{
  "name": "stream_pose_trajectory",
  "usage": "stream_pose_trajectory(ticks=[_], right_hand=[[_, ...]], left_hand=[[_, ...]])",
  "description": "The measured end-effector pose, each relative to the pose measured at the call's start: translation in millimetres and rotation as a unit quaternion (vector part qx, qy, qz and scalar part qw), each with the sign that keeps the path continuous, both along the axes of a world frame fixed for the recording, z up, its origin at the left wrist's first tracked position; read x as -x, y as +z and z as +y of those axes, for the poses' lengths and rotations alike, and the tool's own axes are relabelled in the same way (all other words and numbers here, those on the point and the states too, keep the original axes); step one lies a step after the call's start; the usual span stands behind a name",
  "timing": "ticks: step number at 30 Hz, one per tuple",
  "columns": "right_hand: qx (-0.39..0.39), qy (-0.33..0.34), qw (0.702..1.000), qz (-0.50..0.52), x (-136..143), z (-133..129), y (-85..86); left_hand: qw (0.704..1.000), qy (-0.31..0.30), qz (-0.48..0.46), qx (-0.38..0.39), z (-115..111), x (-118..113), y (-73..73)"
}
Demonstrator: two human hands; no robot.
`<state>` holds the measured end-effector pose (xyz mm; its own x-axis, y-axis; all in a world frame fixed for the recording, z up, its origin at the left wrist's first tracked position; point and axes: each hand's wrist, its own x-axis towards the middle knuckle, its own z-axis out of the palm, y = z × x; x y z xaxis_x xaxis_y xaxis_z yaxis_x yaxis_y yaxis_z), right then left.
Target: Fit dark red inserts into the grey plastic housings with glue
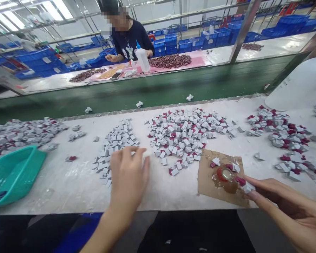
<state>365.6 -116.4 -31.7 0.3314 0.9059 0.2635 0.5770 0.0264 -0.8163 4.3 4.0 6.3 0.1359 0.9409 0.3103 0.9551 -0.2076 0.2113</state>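
My right hand (287, 207) pinches a small grey and maroon plastic piece (247, 185) between thumb and fingertips, at the right edge of a cardboard square (206, 175). On the cardboard, a small round red-rimmed container (225, 174) sits in a wet brown puddle, with two more grey-and-maroon pieces (233, 168) beside it. My left hand (129, 172), slightly blurred, is at the right side of a pile of plain grey pieces (119, 135). Its fingers are bent and apart from the thumb, with nothing visible in them. A larger pile of grey and maroon pieces (184, 131) lies between the hands.
A green basket (28, 175) stands at the left, near another pile (23, 133). More pieces (287, 137) and a white rounded object (297, 84) are at the right. Beyond the green belt (168, 84), a person (131, 38) sits at a bench with a white bottle (142, 59).
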Motion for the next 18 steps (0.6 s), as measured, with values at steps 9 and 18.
stream_pose_trajectory(ticks=[9, 18], right_hand=[[0.001, -0.029, 0.999, 0.044, 12.1, 11.4, 10.5], [0.020, -0.029, 0.997, 0.070, 17.9, 20.2, 14.8]], left_hand=[[0.989, 0.091, 0.102, 0.065, 27.3, 28.3, -7.1], [0.856, -0.051, -0.435, 0.274, -11.4, -22.7, -13.6]])
